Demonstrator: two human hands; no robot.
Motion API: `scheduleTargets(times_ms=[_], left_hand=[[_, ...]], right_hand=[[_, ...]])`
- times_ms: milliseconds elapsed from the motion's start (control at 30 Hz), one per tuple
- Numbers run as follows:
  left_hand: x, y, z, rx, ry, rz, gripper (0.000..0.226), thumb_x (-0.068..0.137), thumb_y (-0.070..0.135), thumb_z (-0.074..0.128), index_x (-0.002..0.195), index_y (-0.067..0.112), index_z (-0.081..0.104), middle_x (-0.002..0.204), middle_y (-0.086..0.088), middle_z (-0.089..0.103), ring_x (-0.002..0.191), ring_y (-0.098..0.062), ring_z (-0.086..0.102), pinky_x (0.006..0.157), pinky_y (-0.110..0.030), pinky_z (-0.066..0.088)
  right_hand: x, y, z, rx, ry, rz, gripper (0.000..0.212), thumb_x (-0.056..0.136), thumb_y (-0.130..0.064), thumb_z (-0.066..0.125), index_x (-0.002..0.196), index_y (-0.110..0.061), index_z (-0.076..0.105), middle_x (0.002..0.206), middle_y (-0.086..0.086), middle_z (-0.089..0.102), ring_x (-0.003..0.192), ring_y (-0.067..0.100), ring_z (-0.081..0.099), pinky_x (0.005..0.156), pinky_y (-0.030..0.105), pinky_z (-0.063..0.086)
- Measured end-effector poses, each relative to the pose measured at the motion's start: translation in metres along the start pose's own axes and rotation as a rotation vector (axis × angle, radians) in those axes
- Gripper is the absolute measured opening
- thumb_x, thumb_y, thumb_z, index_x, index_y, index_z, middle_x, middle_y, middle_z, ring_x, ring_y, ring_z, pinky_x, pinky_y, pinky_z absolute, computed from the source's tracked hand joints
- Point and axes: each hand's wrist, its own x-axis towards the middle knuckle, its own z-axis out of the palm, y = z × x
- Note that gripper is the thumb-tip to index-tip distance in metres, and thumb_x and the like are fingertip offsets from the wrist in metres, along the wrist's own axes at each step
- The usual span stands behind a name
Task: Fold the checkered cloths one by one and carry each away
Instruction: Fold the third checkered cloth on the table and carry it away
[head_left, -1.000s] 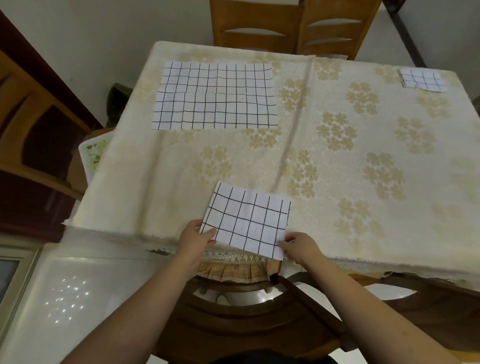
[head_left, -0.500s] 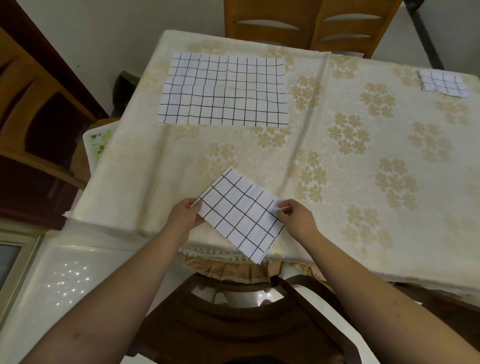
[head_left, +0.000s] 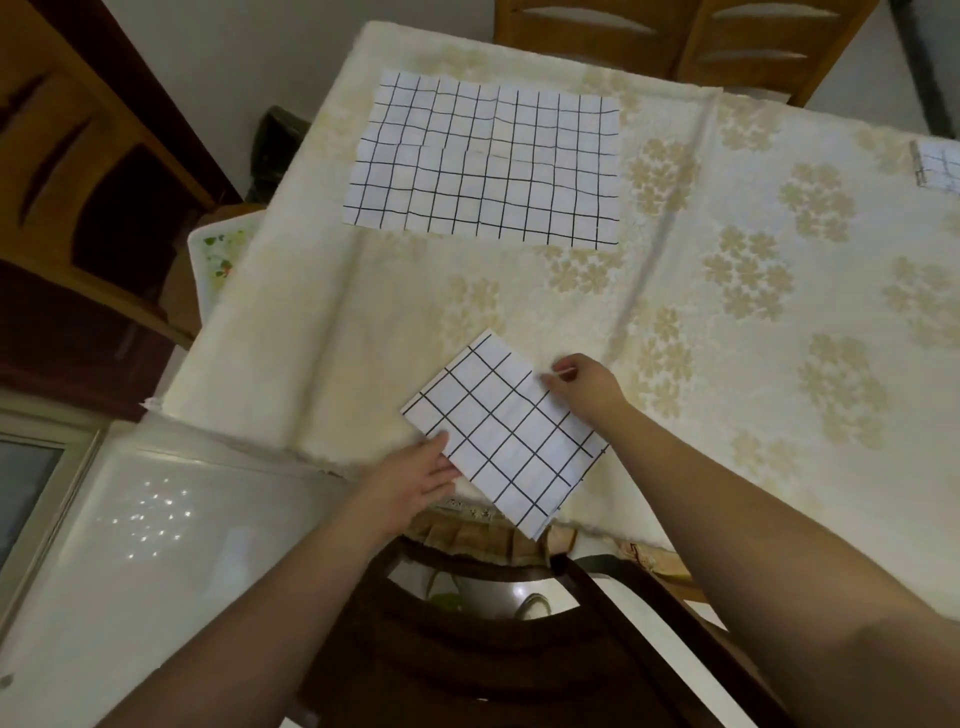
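Observation:
A folded white cloth with a black grid (head_left: 506, 431) lies turned diagonally at the near edge of the table (head_left: 727, 338), its lower corner over the edge. My left hand (head_left: 415, 480) holds its lower left side, fingers on top. My right hand (head_left: 584, 384) pinches its upper right edge. A larger, unfolded checkered cloth (head_left: 488, 158) lies flat at the far left of the table. A small folded checkered cloth (head_left: 940, 166) sits at the far right, cut off by the frame.
The table wears a cream floral tablecloth. A dark wooden chair (head_left: 493, 649) stands right below me against the near edge. Light wooden chairs (head_left: 685, 36) stand at the far side. A wooden cabinet (head_left: 78, 197) is on the left, and a white glossy surface (head_left: 130, 545) at lower left.
Both hands have rotated the folded cloth from roughly square-on to diagonal. My right hand moved up along its right edge; my left stays at its lower left side.

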Motion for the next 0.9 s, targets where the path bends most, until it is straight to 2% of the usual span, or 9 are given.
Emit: scheduleTargets(times_ms=[67,167,233,333,433,500,600,700,900], left_hand=[[-0.009,-0.013,0.004,0.033,-0.008,-0.007,0.041,0.097,0.03,0.056,0.13,0.008,0.051,0.13,-0.013,0.058,0.113,-0.025,0.06,0.102,-0.039,0.045],[-0.009,-0.021,0.011,0.006,0.062,0.026,0.045,0.1,0.024,0.051,0.14,0.005,0.043,0.127,-0.015,0.059,0.116,-0.026,0.058,0.092,-0.031,0.048],[-0.005,-0.023,0.013,0.006,0.123,0.06,0.046,0.098,0.022,0.055,0.139,0.006,0.043,0.114,-0.01,0.062,0.105,-0.023,0.061,0.095,-0.032,0.048],[-0.003,-0.023,0.012,-0.059,0.154,0.104,0.043,0.099,0.019,0.053,0.139,0.005,0.044,0.123,-0.014,0.06,0.11,-0.025,0.06,0.085,-0.029,0.052],[-0.008,-0.014,0.007,-0.092,0.141,0.178,0.031,0.101,0.021,0.048,0.129,0.009,0.053,0.113,-0.01,0.067,0.1,-0.022,0.066,0.066,-0.023,0.055],[-0.008,-0.007,0.004,-0.065,0.142,0.218,0.029,0.102,0.025,0.047,0.126,0.011,0.056,0.108,-0.009,0.07,0.095,-0.022,0.068,0.065,-0.026,0.056],[-0.007,0.011,0.003,0.007,0.162,0.21,0.03,0.101,0.031,0.048,0.12,0.009,0.059,0.106,-0.009,0.071,0.094,-0.021,0.069,0.068,-0.028,0.055],[-0.011,0.039,0.007,0.085,0.155,0.237,0.026,0.098,0.028,0.054,0.116,0.01,0.061,0.101,-0.005,0.071,0.087,-0.017,0.067,0.069,-0.026,0.051],[-0.032,0.083,0.02,0.277,0.322,0.665,0.016,0.091,0.029,0.065,0.098,0.015,0.063,0.091,0.003,0.064,0.08,-0.008,0.055,0.075,-0.024,0.044]], right_hand=[[0.004,-0.002,0.003,-0.053,-0.01,0.005,0.034,0.087,-0.045,0.066,0.102,-0.014,0.061,0.089,-0.002,0.06,0.082,0.016,0.055,0.07,0.025,0.038],[0.006,-0.006,0.002,-0.155,-0.108,0.038,0.041,0.087,-0.048,0.065,0.085,-0.007,0.063,0.077,0.007,0.057,0.076,0.022,0.055,0.062,0.029,0.038],[0.005,-0.008,-0.001,-0.177,-0.184,0.058,0.046,0.087,-0.048,0.066,0.092,-0.003,0.068,0.083,0.009,0.056,0.082,0.025,0.057,0.069,0.03,0.04],[-0.002,-0.007,-0.009,0.042,-0.227,0.123,0.052,0.082,-0.044,0.073,0.117,-0.006,0.065,0.097,0.001,0.054,0.095,0.023,0.058,0.077,0.03,0.043],[-0.009,-0.005,-0.016,0.206,-0.242,0.192,0.03,0.078,-0.04,0.078,0.091,-0.017,0.064,0.066,-0.006,0.047,0.053,0.012,0.041,0.051,0.023,0.034],[-0.014,0.0,-0.021,0.314,-0.296,0.202,0.031,0.078,-0.036,0.079,0.073,-0.016,0.056,0.051,-0.005,0.032,0.044,0.014,0.024,0.046,0.026,0.022],[-0.026,0.001,-0.027,0.473,-0.307,0.174,0.028,0.081,-0.033,0.077,0.079,-0.011,0.059,0.055,-0.001,0.03,0.048,0.014,0.023,0.05,0.029,0.022],[-0.039,-0.009,-0.037,0.575,-0.243,0.142,0.022,0.085,-0.03,0.073,0.077,-0.015,0.058,0.065,0.0,0.049,0.053,0.008,0.05,0.052,0.022,0.033],[-0.071,-0.014,-0.052,0.725,-0.064,-0.064,0.02,0.087,-0.028,0.071,0.091,-0.01,0.065,0.096,0.0,0.069,0.092,0.011,0.067,0.08,0.03,0.054]])
